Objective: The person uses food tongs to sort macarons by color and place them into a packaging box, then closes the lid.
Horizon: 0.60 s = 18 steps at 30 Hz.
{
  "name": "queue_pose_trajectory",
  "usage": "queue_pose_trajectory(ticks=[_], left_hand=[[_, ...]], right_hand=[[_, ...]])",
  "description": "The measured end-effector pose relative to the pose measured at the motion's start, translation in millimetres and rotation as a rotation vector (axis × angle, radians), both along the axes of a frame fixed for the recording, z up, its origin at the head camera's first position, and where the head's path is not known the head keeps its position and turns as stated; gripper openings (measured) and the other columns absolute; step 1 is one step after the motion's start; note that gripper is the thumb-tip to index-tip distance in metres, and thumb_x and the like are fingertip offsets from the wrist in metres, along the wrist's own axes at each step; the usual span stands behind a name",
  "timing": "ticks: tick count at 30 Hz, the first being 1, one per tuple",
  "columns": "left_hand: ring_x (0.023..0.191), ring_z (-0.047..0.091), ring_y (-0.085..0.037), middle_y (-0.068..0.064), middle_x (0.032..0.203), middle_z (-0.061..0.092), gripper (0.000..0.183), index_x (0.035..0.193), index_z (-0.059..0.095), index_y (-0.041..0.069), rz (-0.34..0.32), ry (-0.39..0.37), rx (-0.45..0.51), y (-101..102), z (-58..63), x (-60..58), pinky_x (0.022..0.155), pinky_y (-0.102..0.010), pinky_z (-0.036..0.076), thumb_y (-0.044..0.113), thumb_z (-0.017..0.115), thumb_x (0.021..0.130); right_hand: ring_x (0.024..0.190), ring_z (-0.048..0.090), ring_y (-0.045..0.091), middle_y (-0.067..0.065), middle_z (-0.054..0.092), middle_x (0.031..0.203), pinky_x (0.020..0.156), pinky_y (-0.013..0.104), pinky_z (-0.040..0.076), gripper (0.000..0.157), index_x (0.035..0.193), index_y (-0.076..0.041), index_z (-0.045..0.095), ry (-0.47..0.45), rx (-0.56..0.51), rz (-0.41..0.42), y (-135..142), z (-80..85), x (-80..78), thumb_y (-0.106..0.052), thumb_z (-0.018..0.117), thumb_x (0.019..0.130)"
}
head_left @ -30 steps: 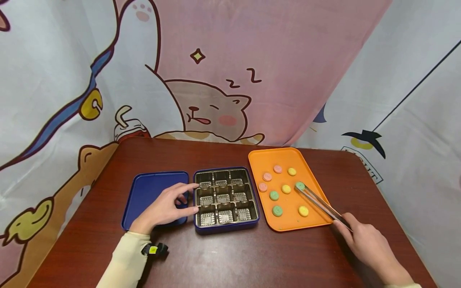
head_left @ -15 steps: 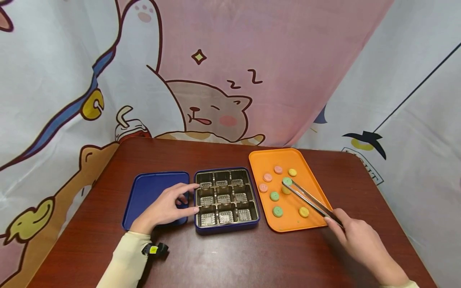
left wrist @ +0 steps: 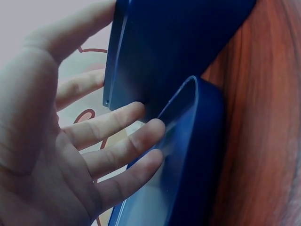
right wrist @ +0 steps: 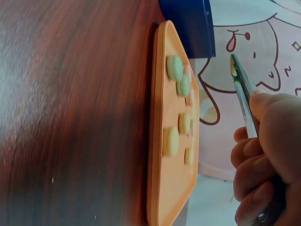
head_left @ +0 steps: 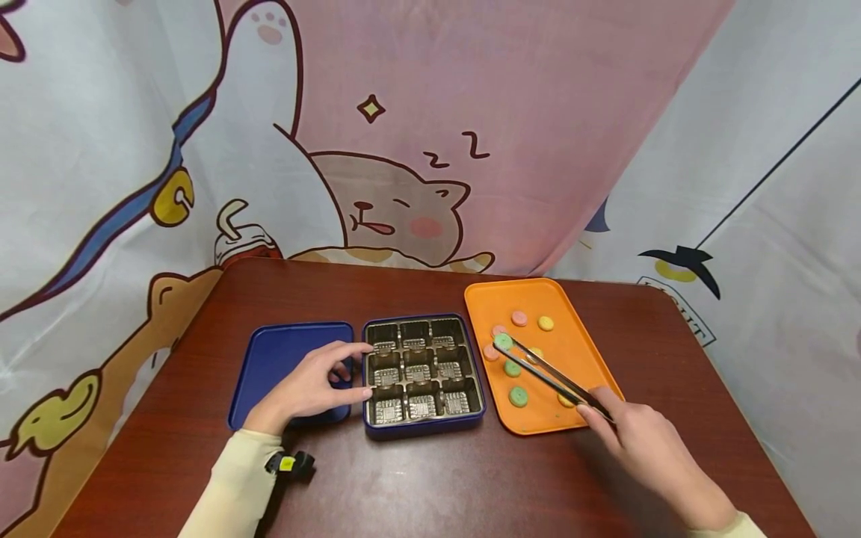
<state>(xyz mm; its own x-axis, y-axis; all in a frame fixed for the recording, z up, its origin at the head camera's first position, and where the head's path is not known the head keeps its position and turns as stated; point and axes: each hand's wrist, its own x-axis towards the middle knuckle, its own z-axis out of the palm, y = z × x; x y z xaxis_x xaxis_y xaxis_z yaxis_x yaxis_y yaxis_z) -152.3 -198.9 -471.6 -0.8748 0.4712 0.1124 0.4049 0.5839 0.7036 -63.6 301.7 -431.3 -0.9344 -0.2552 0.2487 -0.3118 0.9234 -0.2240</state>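
My left hand (head_left: 316, 385) touches the left side of a blue tin (head_left: 424, 429) with its thumb and index fingertips, fingers spread. Inside the tin, a divided metallic insert (head_left: 403, 383) shows nothing in its compartments. My right hand (head_left: 649, 448) grips metal tongs (right wrist: 245, 108), which pinch a green macaron (head_left: 503, 341) above the left part of an orange tray (head_left: 585, 351). Two more green macarons (head_left: 518, 397) lie on the tray, with several pink macarons (head_left: 519, 318) and several yellow macarons (head_left: 545, 323). The tongs partly cover two of the yellow ones.
A flat blue lid (head_left: 269, 366) lies left of the tin, partly under my left hand in the head view. All stands on a dark wooden table (head_left: 417, 486). Behind the table hangs a cartoon-printed cloth (head_left: 525, 112).
My right hand has moved left with the tongs, carrying the green macaron from the tray's middle to above its left part. My left hand has stayed at the tin.
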Motion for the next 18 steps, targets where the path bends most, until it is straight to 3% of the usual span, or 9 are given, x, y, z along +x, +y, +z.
queue_pose_trajectory(ticks=[5,18], left_hand=[[0.091,0.068,-0.015,0.002,0.125,0.064,0.071,0.148,0.06,0.022,0.003,-0.003,-0.005,0,1.0,0.1,0.082,-0.037,0.057,0.049,0.085,0.087],[0.093,0.068,-0.015,0.002,0.126,0.063,0.071,0.149,0.059,0.024,0.006,-0.015,-0.004,0,-0.1,0.4,0.083,-0.039,0.057,0.05,0.085,0.087]], right_hand=[[0.049,0.03,0.0,-0.016,0.031,0.059,0.047,0.024,0.029,0.02,0.093,-0.024,0.057,0.011,0.001,0.042,-11,-0.5,-1.5,-0.028,0.076,0.099],[0.056,0.035,-0.003,-0.023,0.037,0.067,0.05,0.02,0.032,0.017,0.102,-0.026,0.064,0.098,-0.016,0.251,-53,-1.4,-3.7,-0.028,0.079,0.096]])
